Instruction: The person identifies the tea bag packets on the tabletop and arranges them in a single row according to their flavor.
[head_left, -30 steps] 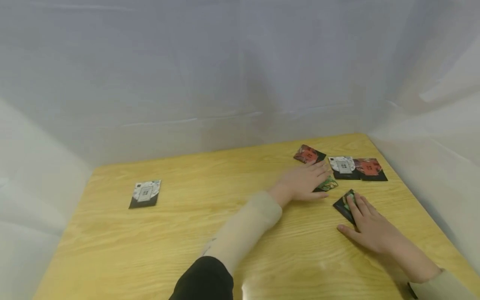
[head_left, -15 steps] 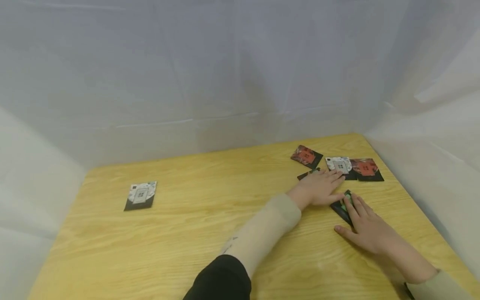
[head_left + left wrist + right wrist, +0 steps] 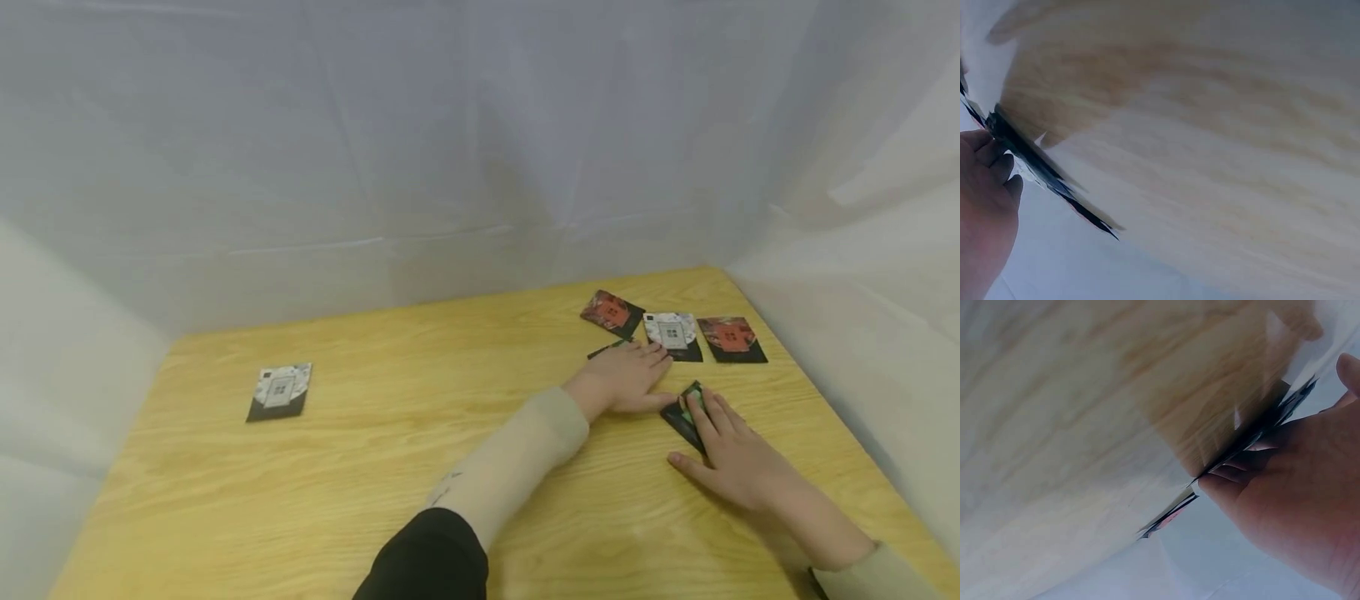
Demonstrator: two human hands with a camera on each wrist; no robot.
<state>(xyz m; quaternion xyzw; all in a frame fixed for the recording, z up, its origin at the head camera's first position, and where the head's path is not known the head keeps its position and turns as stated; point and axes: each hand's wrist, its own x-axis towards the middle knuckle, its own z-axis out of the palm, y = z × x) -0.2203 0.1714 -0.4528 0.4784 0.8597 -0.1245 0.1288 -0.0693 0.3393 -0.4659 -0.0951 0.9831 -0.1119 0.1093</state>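
Observation:
My left hand (image 3: pixel 622 379) lies with fingers extended, its fingertips on the lower edge of a white-and-black packet (image 3: pixel 672 332). Under that hand is a mostly covered dark packet (image 3: pixel 609 348), of which one edge shows. My right hand (image 3: pixel 742 458) rests its straight fingers on a green-and-black packet (image 3: pixel 681 421), hiding part of it. In the left wrist view, the left hand (image 3: pixel 988 200) reaches to thin dark packets (image 3: pixel 1041 165) seen edge-on. The right wrist view has the right hand (image 3: pixel 1291 487) with its fingers along a dark packet (image 3: pixel 1260 428).
Behind the left hand lies a red-and-black packet (image 3: pixel 612 313), set at an angle. Another red-and-black packet (image 3: pixel 732 339) lies near the right table edge. Far left on the wooden table (image 3: pixel 360 433) is a white-and-black packet (image 3: pixel 280 392). White sheeting (image 3: pixel 420 150) surrounds the table.
My left hand moved right from the dark green packet to the white-and-black packet, then slightly back left. That packet shifted left, opening a gap beside the right red-and-black one. The right hand stayed put.

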